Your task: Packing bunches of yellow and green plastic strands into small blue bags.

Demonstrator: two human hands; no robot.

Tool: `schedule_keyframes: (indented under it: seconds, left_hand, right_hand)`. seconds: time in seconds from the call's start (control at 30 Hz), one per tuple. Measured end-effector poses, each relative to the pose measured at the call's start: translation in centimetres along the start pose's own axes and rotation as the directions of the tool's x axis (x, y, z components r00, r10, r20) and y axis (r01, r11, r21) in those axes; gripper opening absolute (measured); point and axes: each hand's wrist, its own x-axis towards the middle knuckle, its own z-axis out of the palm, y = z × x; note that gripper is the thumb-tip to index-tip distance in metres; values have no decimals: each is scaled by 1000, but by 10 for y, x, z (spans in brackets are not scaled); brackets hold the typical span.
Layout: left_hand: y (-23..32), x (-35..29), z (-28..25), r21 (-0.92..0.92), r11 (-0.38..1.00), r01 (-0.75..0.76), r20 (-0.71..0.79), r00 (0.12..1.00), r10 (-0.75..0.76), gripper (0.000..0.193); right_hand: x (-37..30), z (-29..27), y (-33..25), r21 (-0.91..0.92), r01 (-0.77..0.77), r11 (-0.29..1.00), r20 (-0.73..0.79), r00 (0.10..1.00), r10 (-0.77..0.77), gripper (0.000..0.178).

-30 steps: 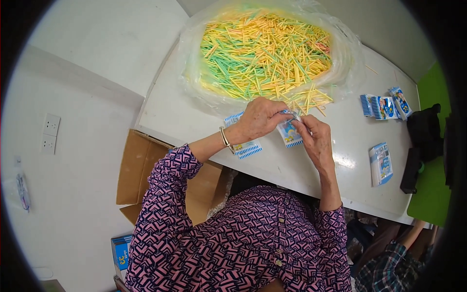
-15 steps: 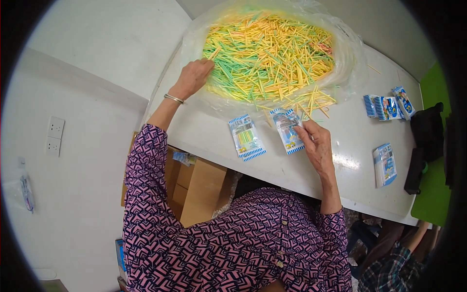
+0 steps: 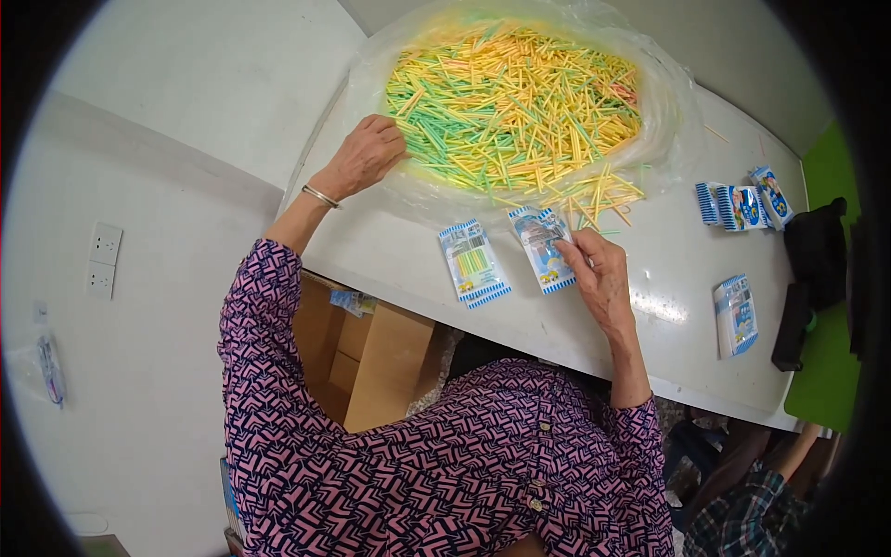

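While hands are apart, L hand (image 3: 365, 160): at left rim of bag (image 3: 676, 135), fingers curled; cannot tell if sticks (image 3: 510, 111) are pinched.
R hand (image 3: 601, 277): clamped on held pkt (image 3: 535, 234), thumb on top, at near side of bag.
Grip: light pinch is prob. best, b/c film looks thin & may crease.
Sticks: slim, straight, yellow, green, orange; they lie crossed, so fingertips should go in along their length.
Bag: soft, cloudy-clear plastic, wrinkled, wide mouth.
Lying pkts (image 3: 473, 262): near side of bag, prob. two overlapping; flat, rectangular, w/ striped ends.
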Motion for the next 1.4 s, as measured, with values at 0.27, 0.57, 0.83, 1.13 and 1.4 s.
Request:
schedule_keyframes:
  seconds: [0.27, 0.57, 0.83, 1.13, 1.4]
  left_hand:
    - [-5, -14, 5, 5, 934, 358, 262, 901, -346, 14]
    - [-15, 15, 11, 319, 945, 67, 242, 959, -150, 17]
    - [-23, 16, 29, 335, 942, -7, 139, 989, -42, 15]
    - [-22, 21, 29, 275, 953, 129, 146, 974, -174, 16]
    - [-26, 83, -3, -137, 711, 690, 197, 722, -663, 21]
  right_hand:
    - [0, 3, 2, -2, 28, 1000, -4, 1000, -28, 17]
    - [2, 6, 4, -6, 55, 998, 20, 998, -55, 16]
    - [1, 7, 3, 28, 16, 999, 15, 1000, -16, 18]
    - [6, 2, 16, 95, -102, 990, 8, 995, 101, 23]
    - [27, 2, 9, 501, -161, 850, -78, 970, 230, 20]
